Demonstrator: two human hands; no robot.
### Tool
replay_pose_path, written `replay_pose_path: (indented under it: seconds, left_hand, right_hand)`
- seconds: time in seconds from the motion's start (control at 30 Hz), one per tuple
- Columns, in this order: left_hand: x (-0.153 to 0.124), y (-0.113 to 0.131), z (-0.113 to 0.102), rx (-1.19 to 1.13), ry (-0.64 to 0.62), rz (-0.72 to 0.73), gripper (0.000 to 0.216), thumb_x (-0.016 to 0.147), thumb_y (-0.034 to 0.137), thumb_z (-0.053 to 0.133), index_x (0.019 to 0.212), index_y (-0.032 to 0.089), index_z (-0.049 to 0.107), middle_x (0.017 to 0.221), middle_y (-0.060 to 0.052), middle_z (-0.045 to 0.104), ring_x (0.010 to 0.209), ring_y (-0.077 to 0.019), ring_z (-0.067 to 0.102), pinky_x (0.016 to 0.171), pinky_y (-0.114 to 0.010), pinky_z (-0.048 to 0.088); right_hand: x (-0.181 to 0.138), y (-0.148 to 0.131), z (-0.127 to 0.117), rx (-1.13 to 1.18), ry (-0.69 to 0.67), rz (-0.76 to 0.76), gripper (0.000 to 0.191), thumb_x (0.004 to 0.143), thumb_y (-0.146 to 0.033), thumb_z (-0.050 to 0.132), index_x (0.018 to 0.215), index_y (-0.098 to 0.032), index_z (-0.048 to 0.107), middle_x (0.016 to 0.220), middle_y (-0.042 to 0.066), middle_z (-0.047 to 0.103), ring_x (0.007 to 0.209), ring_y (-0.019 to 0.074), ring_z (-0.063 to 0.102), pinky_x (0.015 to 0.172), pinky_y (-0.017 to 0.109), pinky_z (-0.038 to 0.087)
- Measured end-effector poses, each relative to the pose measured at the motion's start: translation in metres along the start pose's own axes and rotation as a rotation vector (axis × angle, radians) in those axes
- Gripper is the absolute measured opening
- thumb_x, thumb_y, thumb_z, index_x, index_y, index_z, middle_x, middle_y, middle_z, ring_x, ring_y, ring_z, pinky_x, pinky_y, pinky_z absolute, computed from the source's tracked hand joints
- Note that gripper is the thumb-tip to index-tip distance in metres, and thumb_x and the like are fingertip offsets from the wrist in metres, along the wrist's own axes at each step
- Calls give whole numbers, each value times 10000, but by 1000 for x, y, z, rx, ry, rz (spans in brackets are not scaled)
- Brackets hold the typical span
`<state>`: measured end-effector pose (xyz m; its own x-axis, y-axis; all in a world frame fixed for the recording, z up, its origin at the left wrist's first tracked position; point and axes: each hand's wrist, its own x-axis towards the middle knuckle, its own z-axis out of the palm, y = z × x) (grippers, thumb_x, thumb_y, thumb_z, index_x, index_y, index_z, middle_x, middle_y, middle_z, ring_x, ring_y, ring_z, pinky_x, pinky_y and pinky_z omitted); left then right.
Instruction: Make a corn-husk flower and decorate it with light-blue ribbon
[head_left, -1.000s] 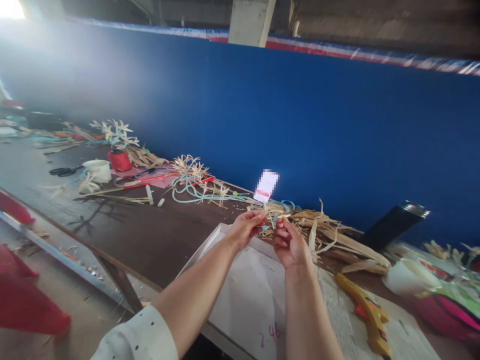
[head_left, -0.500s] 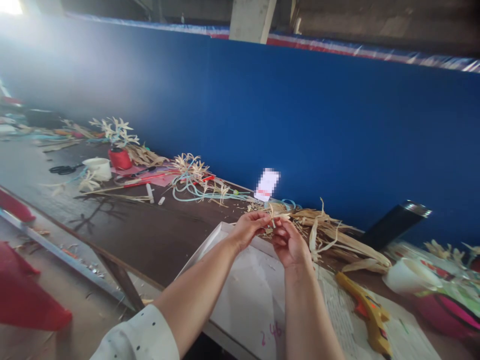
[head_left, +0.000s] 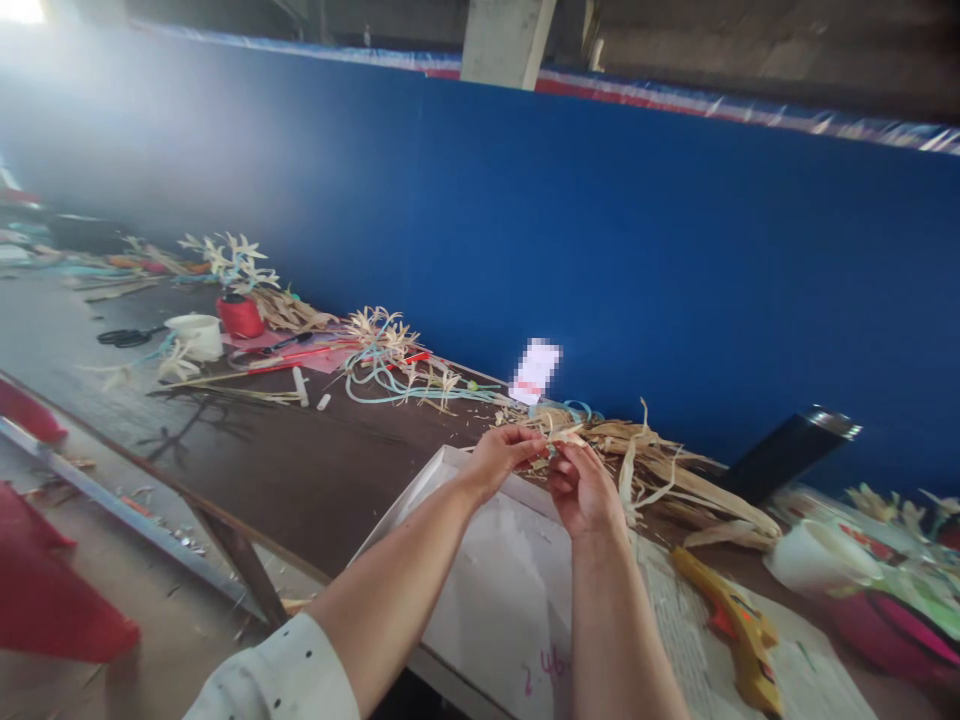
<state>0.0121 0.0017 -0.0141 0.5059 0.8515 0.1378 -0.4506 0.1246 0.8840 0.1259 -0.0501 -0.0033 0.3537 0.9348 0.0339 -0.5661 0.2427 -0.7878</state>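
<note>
My left hand (head_left: 501, 455) and my right hand (head_left: 583, 487) are raised together above the far edge of a white tray (head_left: 420, 490). Both pinch a small pale straw strip (head_left: 564, 437) between their fingertips, with a bit of light blue strip at the same spot. The fingers of both hands are closed on it. Just behind the hands lies a heap of dried husk strips (head_left: 660, 470) on the brown table (head_left: 300, 460).
A yellow glue gun (head_left: 731, 620) lies right of my right arm on printed paper. A black flask (head_left: 787, 450) leans on the blue wall. White cups (head_left: 814, 560), a red spool (head_left: 240, 317), scissors (head_left: 124, 338) and straw flowers (head_left: 379, 330) lie along the table.
The hands have drawn closer together and shifted slightly right; the fingers have worked the strip between them. The view has barely moved.
</note>
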Motion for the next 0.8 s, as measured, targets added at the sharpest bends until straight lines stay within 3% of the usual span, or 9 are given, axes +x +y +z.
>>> replay_pose_path:
  seconds: [0.3, 0.8]
  left_hand:
    - [1, -1, -1, -12, 17, 0, 349, 567, 369, 743, 793, 127, 632, 696, -9, 598, 606, -74, 510, 584, -203, 375]
    - [-2, 3, 1, -122, -55, -53, 346, 571, 375, 746, 748, 98, 636, 680, -28, 587, 583, -60, 487, 567, -202, 355]
  right_hand:
    - [-4, -4, 4, -39, 1, -11, 233, 587, -175, 736, 770, -186, 592, 667, -70, 546, 466, 8, 417, 338, 94, 266]
    - [-1, 1, 4, -143, 66, -136, 263, 563, -207, 748, 783, -196, 603, 631, -53, 572, 447, 28, 393, 343, 110, 235]
